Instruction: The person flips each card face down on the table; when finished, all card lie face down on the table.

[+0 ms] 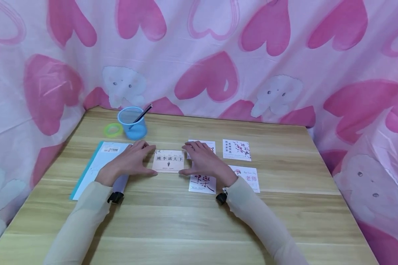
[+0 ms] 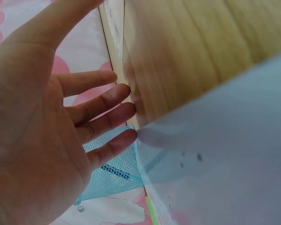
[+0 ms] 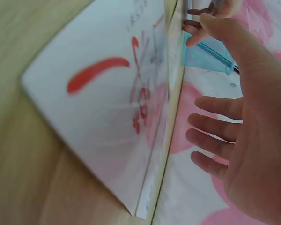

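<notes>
A cream card [image 1: 168,167] with a row of dark Chinese characters lies flat on the table between the two hands. My left hand [image 1: 129,160] is at its left side, thumb and fingers spread apart, fingertips right by the card's edge. On the opposite side, my right hand [image 1: 207,162] mirrors it, its fingertips close to the right edge. Under the right hand lie a white card with dark red brush characters [image 1: 202,184] and another white card [image 1: 202,143], both partly hidden. The fingers of the left hand [image 2: 51,122] and right hand [image 3: 257,122] look loosely extended in the wrist views.
A white notepad with a teal spine [image 1: 96,165] lies partly beneath the left arm. Behind it are a blue mesh pen cup [image 1: 136,130] with a dark pen and a green tape roll [image 1: 113,130]. A blossom card [image 1: 237,150] and a flower card [image 1: 248,180] lie at right.
</notes>
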Demonstrator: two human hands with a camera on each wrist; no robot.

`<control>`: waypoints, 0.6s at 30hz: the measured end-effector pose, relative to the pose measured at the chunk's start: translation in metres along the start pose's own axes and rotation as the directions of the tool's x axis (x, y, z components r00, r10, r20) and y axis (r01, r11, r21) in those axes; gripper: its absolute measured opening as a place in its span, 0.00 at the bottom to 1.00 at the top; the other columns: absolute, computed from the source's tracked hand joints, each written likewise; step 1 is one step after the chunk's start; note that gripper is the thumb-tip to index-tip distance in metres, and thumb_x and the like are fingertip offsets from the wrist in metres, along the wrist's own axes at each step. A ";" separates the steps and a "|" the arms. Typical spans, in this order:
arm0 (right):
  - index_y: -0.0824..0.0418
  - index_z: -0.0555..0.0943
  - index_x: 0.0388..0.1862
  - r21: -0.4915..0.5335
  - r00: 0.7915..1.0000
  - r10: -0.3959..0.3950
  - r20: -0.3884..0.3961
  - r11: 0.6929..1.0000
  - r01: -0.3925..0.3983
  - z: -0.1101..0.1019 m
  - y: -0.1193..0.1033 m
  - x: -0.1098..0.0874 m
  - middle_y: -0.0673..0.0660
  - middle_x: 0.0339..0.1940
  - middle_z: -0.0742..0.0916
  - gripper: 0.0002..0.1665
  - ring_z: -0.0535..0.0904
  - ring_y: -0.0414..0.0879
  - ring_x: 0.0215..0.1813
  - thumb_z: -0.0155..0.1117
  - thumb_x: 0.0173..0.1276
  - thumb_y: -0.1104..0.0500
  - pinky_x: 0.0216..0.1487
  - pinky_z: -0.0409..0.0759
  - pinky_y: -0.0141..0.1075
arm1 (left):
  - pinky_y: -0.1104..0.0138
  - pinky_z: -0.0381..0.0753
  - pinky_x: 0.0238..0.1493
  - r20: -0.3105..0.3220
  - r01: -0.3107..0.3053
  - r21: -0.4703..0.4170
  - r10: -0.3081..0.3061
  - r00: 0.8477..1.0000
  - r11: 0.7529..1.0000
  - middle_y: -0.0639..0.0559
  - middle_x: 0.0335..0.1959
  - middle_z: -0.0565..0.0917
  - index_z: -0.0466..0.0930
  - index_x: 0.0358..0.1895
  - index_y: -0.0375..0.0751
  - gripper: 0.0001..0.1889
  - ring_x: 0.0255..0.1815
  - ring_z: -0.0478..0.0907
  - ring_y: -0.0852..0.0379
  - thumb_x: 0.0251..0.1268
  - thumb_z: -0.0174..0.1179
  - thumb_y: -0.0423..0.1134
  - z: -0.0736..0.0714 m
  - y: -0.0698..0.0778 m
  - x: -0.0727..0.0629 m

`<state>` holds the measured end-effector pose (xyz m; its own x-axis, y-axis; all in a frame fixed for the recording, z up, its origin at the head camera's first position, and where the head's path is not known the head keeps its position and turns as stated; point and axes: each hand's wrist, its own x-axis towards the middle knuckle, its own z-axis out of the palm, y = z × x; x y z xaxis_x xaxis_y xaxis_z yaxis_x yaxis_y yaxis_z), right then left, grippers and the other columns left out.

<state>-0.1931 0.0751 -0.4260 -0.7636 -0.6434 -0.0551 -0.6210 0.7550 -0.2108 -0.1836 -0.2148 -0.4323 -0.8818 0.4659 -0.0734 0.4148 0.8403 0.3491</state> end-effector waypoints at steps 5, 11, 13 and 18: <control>0.59 0.62 0.75 -0.042 1.000 0.000 0.005 0.999 0.000 0.005 0.000 0.005 0.58 0.75 0.63 0.62 0.55 0.53 0.75 0.68 0.50 0.25 0.73 0.51 0.49 | 0.53 0.63 0.52 -0.003 -0.029 0.011 0.029 1.000 1.000 0.46 0.53 0.70 0.70 0.68 0.36 0.52 0.52 0.64 0.49 0.40 0.75 0.65 -0.001 -0.001 0.003; 0.60 0.64 0.73 -0.057 1.000 -0.012 0.004 0.998 0.012 0.005 0.003 0.009 0.59 0.74 0.64 0.61 0.56 0.53 0.73 0.70 0.49 0.26 0.73 0.51 0.49 | 0.53 0.61 0.51 -0.006 -0.050 0.006 0.050 0.999 0.999 0.45 0.51 0.71 0.72 0.67 0.37 0.51 0.50 0.64 0.48 0.39 0.77 0.63 -0.002 -0.003 0.005; 0.60 0.65 0.72 -0.059 1.000 -0.014 0.006 0.998 0.014 0.005 0.004 0.010 0.59 0.74 0.64 0.60 0.56 0.54 0.73 0.69 0.49 0.26 0.73 0.51 0.49 | 0.54 0.61 0.50 -0.006 -0.054 0.002 0.054 0.999 0.999 0.45 0.50 0.71 0.73 0.66 0.37 0.50 0.50 0.64 0.48 0.39 0.77 0.63 -0.002 -0.003 0.006; 0.59 0.67 0.72 -0.064 1.000 -0.005 0.028 0.998 0.007 0.006 0.004 0.012 0.58 0.74 0.65 0.59 0.56 0.53 0.73 0.68 0.49 0.25 0.73 0.51 0.49 | 0.55 0.60 0.49 -0.011 -0.064 -0.005 0.064 0.998 0.998 0.46 0.49 0.71 0.75 0.65 0.38 0.48 0.49 0.64 0.49 0.38 0.77 0.63 -0.001 -0.005 0.007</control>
<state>-0.2041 0.0698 -0.4337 -0.7549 -0.6508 -0.0811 -0.6365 0.7568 -0.1483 -0.1919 -0.2158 -0.4335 -0.8560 0.5153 -0.0407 0.4691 0.8075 0.3575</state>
